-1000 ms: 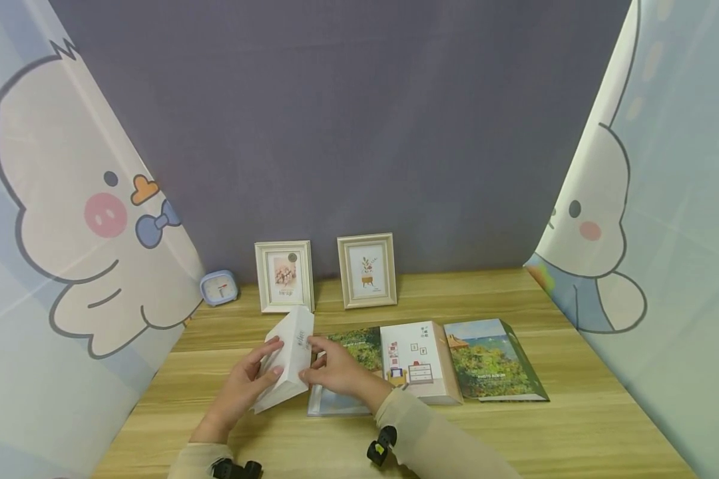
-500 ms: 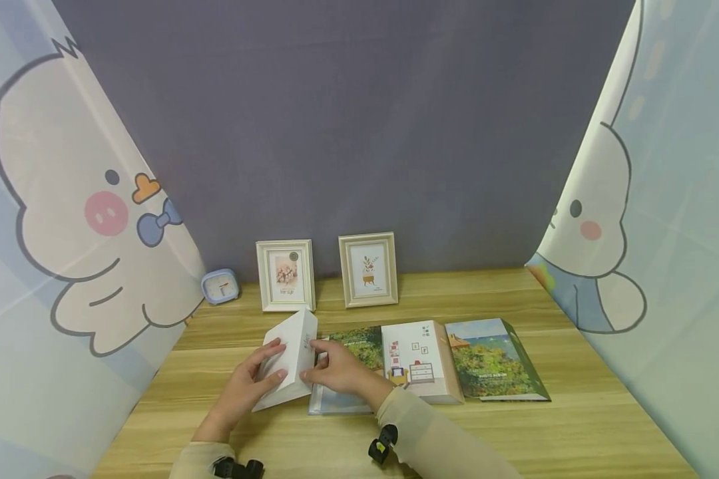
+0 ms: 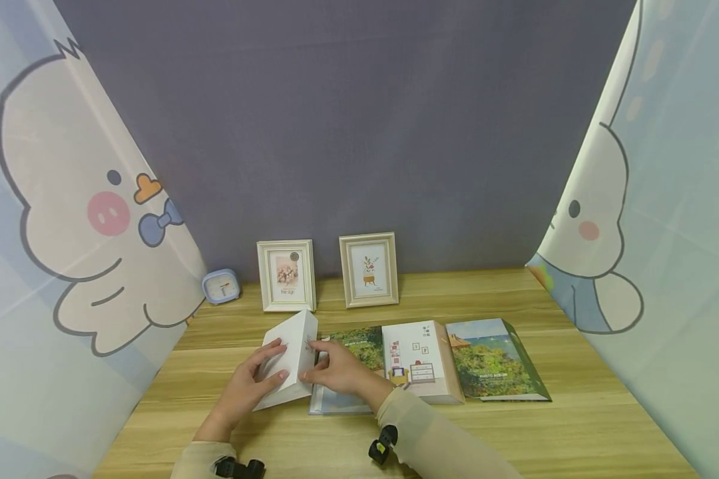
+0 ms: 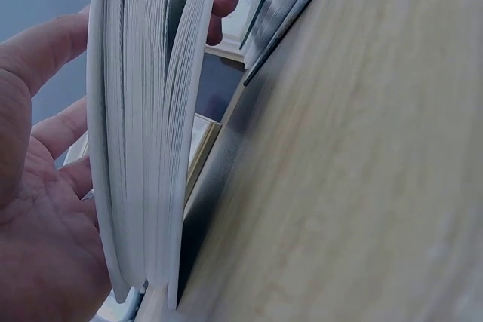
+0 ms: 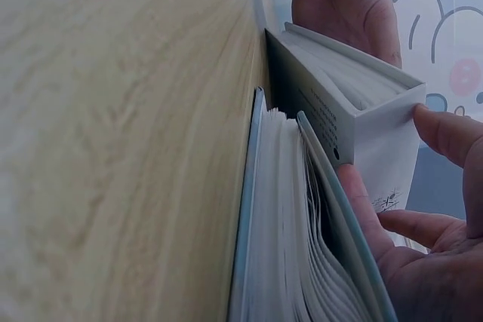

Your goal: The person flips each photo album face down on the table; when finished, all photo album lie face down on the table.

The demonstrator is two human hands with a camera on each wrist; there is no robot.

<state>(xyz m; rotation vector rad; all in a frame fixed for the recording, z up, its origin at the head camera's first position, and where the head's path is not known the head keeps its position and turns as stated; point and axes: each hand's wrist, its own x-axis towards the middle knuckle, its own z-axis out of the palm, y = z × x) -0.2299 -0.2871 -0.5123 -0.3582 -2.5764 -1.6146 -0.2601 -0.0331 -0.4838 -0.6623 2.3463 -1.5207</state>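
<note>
I have the white album stood up on its lower edge on the wooden table, tilted back, at about 10 o'clock from the row of lying albums. My left hand has its palm and spread fingers flat against the outer cover, with the thumb over the near edge, so it props rather than clamps. My right hand has its fingers curled onto the opposite face, pinching the book against the left. As I judge it, the album is lifted off the table and upright but not yet set anywhere; it is not lined up with the pale-blue album lying just at its 3 o'clock, nor with the frames at 12 o'clock. My right hand covers most of the blue album. The small print on the white cover is too small to read, and the left wrist view shows only page edges.
</note>
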